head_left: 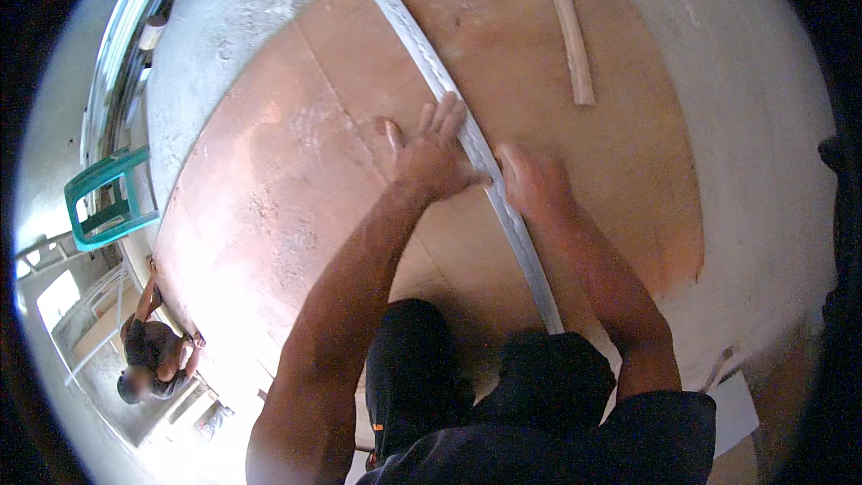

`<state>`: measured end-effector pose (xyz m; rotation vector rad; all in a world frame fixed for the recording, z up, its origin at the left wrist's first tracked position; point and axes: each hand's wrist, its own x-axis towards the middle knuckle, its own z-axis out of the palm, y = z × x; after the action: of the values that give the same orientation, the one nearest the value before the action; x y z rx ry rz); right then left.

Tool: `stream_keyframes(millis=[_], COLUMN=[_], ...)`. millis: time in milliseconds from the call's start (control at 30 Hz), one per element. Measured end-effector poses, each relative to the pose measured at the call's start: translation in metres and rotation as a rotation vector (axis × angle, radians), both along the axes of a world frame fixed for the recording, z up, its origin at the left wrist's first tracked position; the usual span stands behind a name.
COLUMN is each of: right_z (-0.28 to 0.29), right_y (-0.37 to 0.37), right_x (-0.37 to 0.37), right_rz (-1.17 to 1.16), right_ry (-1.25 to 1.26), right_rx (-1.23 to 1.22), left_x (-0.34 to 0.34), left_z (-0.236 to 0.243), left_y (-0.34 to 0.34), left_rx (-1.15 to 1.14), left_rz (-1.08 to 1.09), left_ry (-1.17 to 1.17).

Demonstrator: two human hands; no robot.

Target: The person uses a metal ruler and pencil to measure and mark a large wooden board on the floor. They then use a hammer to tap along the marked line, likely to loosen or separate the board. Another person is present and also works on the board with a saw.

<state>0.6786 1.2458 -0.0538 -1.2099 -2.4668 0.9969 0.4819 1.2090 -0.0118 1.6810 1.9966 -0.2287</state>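
Observation:
A long, narrow silvery metal strip [413, 40] runs from the top of the view down toward my knees, lying across a brown board [359, 63]. My left hand [435, 157] rests against the strip's left side, its fingers spread and the fingertips on the metal. Just right of the strip, my right hand [537, 184] is curled closed beside its edge. Whatever is in those fingers, if anything, is hidden and slightly blurred. Farther off to the right lies a hammer [566, 27] with a pale wooden handle and a dark head.
Grey floor [745, 126] borders the board. On the left are a green plastic stool [112, 200] and long metal lengths [117, 63] along the wall. Another person [157, 350] crouches at the lower left. A white sheet-like piece [734, 415] is at the lower right.

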Motion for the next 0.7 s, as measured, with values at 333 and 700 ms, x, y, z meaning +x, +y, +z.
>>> stream_keyframes(millis=[333,700], right_z=[-0.012,-0.016], right_y=[0.208,0.262], right_x=[-0.245,-0.314], right_rz=[-0.041,-0.053], right_ry=[0.122,0.026], right_rx=[0.35,0.296], left_x=[-0.005,-0.009], left_z=[-0.002,0.001], left_y=[-0.002,-0.001], left_rx=[-0.036,-0.056], left_rz=[0.005,0.051], left_ry=[-0.063,-0.077])
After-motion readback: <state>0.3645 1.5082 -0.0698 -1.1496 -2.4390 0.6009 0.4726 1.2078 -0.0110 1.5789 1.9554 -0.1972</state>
